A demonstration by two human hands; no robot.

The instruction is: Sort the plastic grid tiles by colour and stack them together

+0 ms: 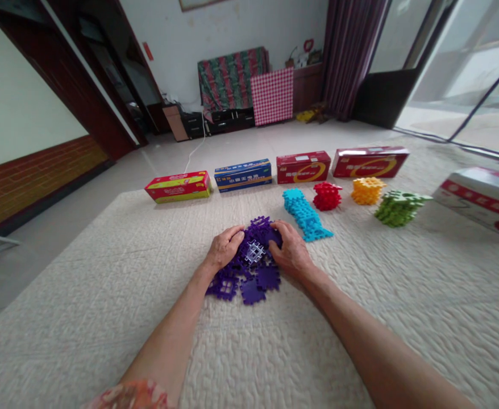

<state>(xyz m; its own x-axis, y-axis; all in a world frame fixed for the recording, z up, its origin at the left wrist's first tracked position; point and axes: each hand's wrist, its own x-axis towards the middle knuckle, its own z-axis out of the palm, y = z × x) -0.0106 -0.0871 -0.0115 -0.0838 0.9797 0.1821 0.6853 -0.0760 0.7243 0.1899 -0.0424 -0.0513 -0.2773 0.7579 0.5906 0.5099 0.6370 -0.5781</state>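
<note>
A loose pile of purple interlocking plastic tiles [253, 289] lies on the quilted cover, some solid and some with window-like openings. One piece near the top [254, 253] shines pale in the light. My left hand [226, 247] is closed against the pile's left side, fingers bent over its edge. From the right, my right hand [291, 248] curls around the pile, thumb and fingers about a solid purple tile [274, 236]. Both hands cup the pile between them. What lies under the fingers is partly hidden.
Beyond the pile stand stacks of blue tiles [304, 215], red tiles [327, 196], yellow tiles [366, 191] and green tiles [400, 208]. Several boxes line the far edge, including a blue box [243, 175]. A white-and-red box [483, 199] sits at right.
</note>
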